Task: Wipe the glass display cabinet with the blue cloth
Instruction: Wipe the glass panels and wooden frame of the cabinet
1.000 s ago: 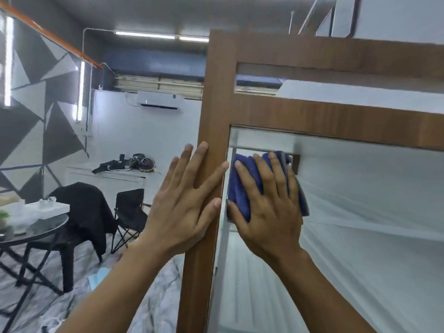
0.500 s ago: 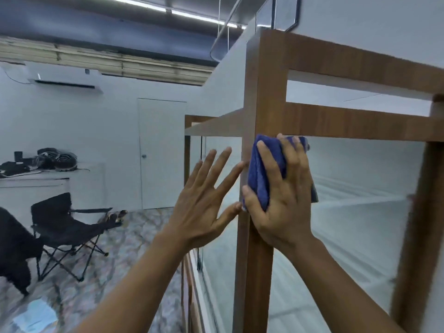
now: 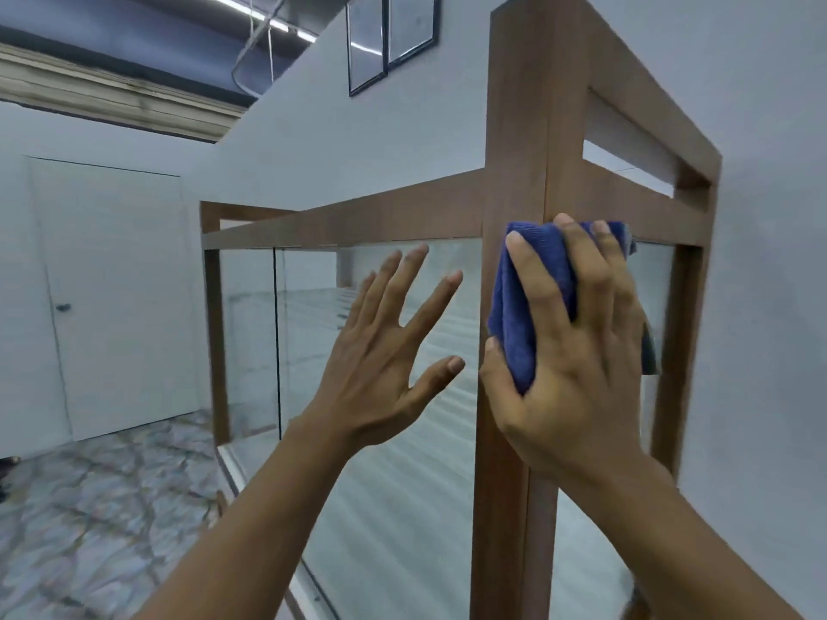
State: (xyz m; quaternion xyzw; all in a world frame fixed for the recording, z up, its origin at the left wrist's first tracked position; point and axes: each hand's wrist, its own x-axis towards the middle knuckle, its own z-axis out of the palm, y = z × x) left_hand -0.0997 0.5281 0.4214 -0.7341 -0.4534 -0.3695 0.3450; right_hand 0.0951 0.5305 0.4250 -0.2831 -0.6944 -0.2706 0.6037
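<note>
White-walled room, marbled floor (image 3: 103,507), a closed white door (image 3: 112,297) far left, two dark-framed pictures (image 3: 389,38) high on the wall. The glass display cabinet (image 3: 402,208) fills the right half: walnut-look wood frame, a long glass side pane (image 3: 394,485) running off to the far left, and a narrower glass pane (image 3: 590,543) on the near right face.

The right hand (image 3: 568,364) presses a folded blue cloth (image 3: 514,315) flat against the corner post (image 3: 514,149), fingers spread over it and thumb hooked round the cloth's lower edge; the cloth straddles the post and laps onto the top of the right pane. The left hand (image 3: 389,346) is empty, fingers splayed wide, palm facing the long side pane (whether it touches the glass cannot be told).

Judged step: wiping the upper corner, where post, top rail and glass meet. To do it well, keep the palm flat so the whole cloth bears evenly, run overlapping strokes from the top rail downward, and push the cloth edge into the seam between glass and wood, where dust likely gathers. The bare left hand is better braced on wood than on glass, since a palm would probably leave prints. Most of both panes looks not yet covered.
</note>
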